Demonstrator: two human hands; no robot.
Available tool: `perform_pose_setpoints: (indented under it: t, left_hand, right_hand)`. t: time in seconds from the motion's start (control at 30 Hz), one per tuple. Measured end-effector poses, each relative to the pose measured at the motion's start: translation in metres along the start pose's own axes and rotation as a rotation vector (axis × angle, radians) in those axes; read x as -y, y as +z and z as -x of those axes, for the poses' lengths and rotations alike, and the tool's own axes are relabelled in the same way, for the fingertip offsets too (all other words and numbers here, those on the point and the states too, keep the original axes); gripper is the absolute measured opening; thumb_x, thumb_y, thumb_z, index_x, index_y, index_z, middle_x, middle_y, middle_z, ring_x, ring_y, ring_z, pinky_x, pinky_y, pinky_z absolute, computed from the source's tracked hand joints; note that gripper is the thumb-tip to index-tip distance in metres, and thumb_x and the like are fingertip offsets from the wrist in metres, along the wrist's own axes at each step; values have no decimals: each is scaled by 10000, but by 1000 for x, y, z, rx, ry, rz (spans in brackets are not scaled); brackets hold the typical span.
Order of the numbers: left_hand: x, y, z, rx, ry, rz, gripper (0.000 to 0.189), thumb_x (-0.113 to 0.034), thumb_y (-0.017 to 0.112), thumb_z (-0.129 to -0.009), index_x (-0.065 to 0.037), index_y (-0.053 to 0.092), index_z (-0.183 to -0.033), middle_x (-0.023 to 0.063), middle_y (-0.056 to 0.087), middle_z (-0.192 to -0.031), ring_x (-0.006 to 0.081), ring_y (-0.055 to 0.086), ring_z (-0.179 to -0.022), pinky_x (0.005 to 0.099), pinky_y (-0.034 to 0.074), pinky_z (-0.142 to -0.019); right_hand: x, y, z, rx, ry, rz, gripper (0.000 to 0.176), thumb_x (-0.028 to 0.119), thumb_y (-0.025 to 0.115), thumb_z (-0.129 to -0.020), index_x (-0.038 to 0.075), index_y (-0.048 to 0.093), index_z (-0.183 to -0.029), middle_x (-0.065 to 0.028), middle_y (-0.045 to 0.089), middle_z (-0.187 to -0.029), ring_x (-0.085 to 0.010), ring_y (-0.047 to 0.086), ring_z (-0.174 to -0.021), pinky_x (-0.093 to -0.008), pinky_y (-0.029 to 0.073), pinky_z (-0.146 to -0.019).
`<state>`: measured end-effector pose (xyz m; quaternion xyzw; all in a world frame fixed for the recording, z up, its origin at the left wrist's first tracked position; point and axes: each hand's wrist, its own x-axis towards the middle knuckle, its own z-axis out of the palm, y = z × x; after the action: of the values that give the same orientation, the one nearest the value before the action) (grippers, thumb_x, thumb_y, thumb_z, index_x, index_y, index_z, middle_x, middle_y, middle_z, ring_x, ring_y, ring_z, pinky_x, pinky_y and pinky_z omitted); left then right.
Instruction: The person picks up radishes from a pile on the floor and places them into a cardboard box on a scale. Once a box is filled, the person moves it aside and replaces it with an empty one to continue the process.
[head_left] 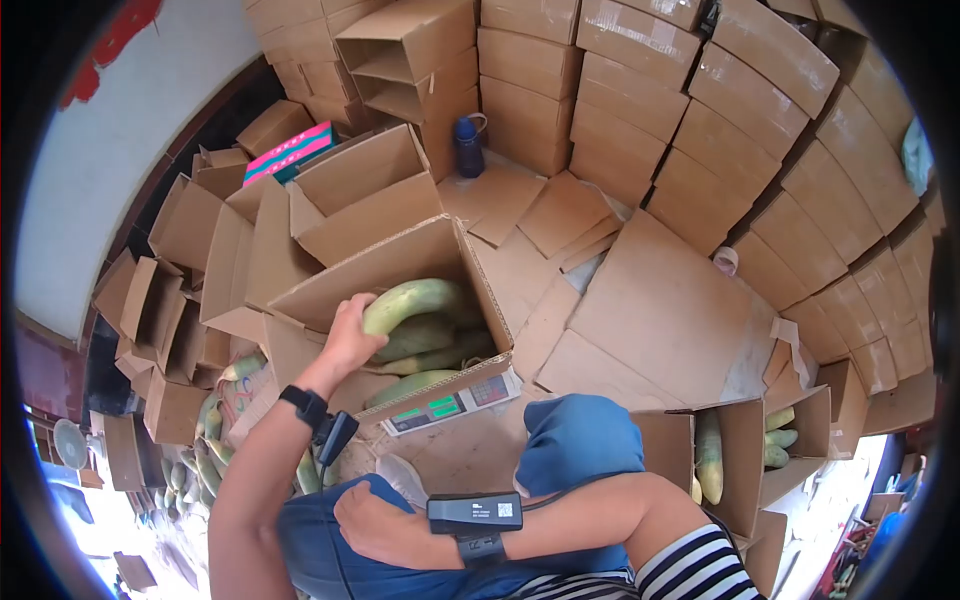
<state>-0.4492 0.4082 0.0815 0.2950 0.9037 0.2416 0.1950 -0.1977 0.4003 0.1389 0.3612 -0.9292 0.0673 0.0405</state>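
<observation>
My left hand (357, 335) grips the near end of a curved pale green gourd (412, 300), at the left inner side of an open cardboard box (375, 262). Several more green gourds (410, 340) lie in the box below it. The box stands on a scale (445, 407) whose green display shows along its front edge. My right hand (377, 525) rests on my blue-clad leg, its fingers curled; whether they hold anything is hidden.
Stacked closed cartons (625, 90) line the back and right. Empty open boxes (360, 200) stand at the left, with loose gourds (210, 465) on the floor. A blue bottle (468, 148) stands behind. Flat cardboard (660, 290) covers the floor; another box (735, 465) at the right holds gourds.
</observation>
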Motion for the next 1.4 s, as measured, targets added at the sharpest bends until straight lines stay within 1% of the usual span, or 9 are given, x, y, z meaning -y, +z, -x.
perform_pose_setpoints:
  t: [0.2, 0.3, 0.43, 0.53, 0.63, 0.73, 0.87, 1.1, 1.4]
  left_hand:
    - [-10, -39, 22, -101, 239, 98, 404, -52, 646, -803, -53, 584, -1202, 144, 547, -1219, 301, 498, -1213, 386, 392, -1050]
    - [12, -97, 75, -128, 125, 238, 342, -99, 575, -905, -64, 576, -1246, 50, 580, -1202, 172, 486, -1194, 314, 376, -1040]
    - [83, -129, 193, -484, -147, 435, 301, -127, 577, -896, -38, 618, -1180, 92, 648, -1106, 175, 562, -1110, 317, 430, -975]
    - [172, -87, 307, -696, -442, 202, 246, -155, 578, -898, -5, 641, -1083, 144, 673, -966, 191, 626, -955, 337, 487, -864]
    - [243, 26, 422, -574, -740, 80, 223, -176, 565, -858, 13, 642, -948, 248, 631, -894, 372, 632, -851, 461, 493, -743]
    - [269, 163, 509, -302, -789, 67, 310, -243, 652, -801, 9, 658, -982, 248, 650, -987, 425, 612, -965, 467, 495, -852]
    - [226, 230, 541, -209, -953, 276, 429, -258, 695, -773, 35, 636, -1081, 276, 634, -1067, 417, 585, -1048, 457, 478, -927]
    - [248, 261, 568, -235, -1121, 334, 369, -216, 672, -783, 24, 618, -1058, 271, 611, -1043, 417, 583, -1025, 471, 491, -889]
    - [342, 136, 568, -995, -1209, -268, 557, -137, 696, -782, 10, 464, -1267, 229, 517, -1256, 406, 507, -1172, 449, 453, -962]
  right_hand:
    - [-12, 0, 0, -99, 98, 225, 181, 158, 565, -768, 55, 691, -849, -82, 620, -860, -235, 594, -855, -352, 449, -737]
    - [-4, 11, -13, -21, 28, 200, 169, 157, 573, -745, 68, 692, -826, -71, 622, -826, -226, 599, -813, -355, 452, -711]
    - [-15, 14, -27, -221, -186, -258, 101, 162, 590, -721, 73, 621, -759, -66, 588, -767, -211, 603, -743, -323, 462, -639]
    - [-18, -12, -30, -374, -200, -342, 201, 172, 573, -740, 47, 590, -896, -48, 529, -765, -213, 601, -749, -337, 471, -666]
    - [-8, -30, -36, -442, -206, -392, 436, 191, 670, -778, 52, 583, -1182, -111, 589, -1045, -260, 620, -900, -353, 506, -764]
    - [-4, -31, -42, -399, -247, -488, 599, 272, 726, -761, 96, 556, -1307, -171, 531, -1316, -333, 578, -1117, -418, 488, -912]
    - [21, -12, -51, -271, -466, -471, 574, 372, 698, -756, 116, 600, -1261, -147, 532, -1338, -357, 524, -1193, -498, 417, -999]
    - [34, 1, -50, -355, -399, -308, 402, 322, 582, -780, 163, 691, -1133, -102, 612, -1244, -335, 534, -1177, -496, 343, -1052]
    - [30, 24, -42, -433, -402, -243, 390, 353, 402, -898, 188, 694, -1097, -93, 608, -1221, -326, 524, -1172, -500, 317, -1063]
